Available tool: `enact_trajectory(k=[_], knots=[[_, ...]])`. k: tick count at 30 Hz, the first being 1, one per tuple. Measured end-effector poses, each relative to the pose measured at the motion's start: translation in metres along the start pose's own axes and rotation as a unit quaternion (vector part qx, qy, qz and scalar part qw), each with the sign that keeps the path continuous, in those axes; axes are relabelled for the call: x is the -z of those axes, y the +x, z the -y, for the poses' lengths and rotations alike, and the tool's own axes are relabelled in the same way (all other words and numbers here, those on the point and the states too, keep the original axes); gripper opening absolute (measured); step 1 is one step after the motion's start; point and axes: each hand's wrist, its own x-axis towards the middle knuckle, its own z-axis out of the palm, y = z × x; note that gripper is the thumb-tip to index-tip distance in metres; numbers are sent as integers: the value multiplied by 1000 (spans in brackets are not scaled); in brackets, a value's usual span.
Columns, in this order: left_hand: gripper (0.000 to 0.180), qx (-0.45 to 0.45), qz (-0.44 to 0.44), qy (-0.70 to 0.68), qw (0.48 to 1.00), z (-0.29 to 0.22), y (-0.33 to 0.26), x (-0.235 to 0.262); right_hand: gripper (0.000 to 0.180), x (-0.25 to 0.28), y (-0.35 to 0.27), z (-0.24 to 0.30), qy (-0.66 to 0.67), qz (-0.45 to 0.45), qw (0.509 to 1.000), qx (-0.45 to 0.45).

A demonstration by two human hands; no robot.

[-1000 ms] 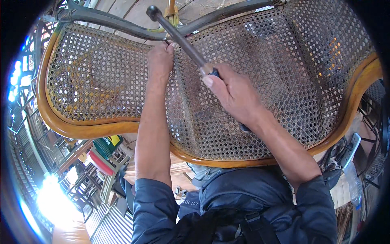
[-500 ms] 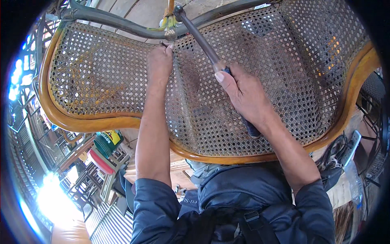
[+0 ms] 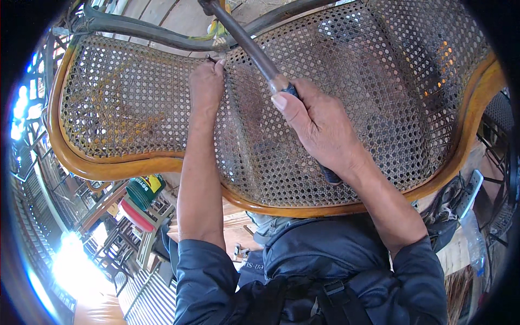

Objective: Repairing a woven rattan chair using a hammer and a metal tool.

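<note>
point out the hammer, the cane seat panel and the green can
hammer point(image 3: 252, 49), head view, on the metal shaft above the right hand's grip
cane seat panel point(image 3: 379, 103), head view, on the open woven mesh at right
green can point(image 3: 142, 190), head view, on its side below the wooden rim

The chair seat point(image 3: 379, 108) is woven cane full of little holes, and it looks rough and dull, while the curved wooden frame point(image 3: 108, 168) around it is smooth, orange-brown and shiny. The hammer point(image 3: 254, 49) in the right hand point(image 3: 319, 127) has a smooth, grey metal shaft and a dark grip that looks like matt rubber. The dark bent bar point(image 3: 146, 35) at the far side looks like worn, dull metal, and the near blue sleeves point(image 3: 203, 276) are soft cloth.
</note>
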Motion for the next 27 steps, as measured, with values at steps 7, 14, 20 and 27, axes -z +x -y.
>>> enact_trajectory(k=[7,14,20,27], knots=[[37,39,-36,-46,998,-5,-5,2,44,1,1,0,41,-1,999,6],[34,44,-7,-1,999,-8,4,1,43,1,4,-4,43,-3,999,-4],[29,24,-24,-6,999,-10,1,2,40,0,4,1,34,6,999,-12],[33,20,4,29,999,-2,8,-5,39,-20,23,-30,-40,37,997,-61]])
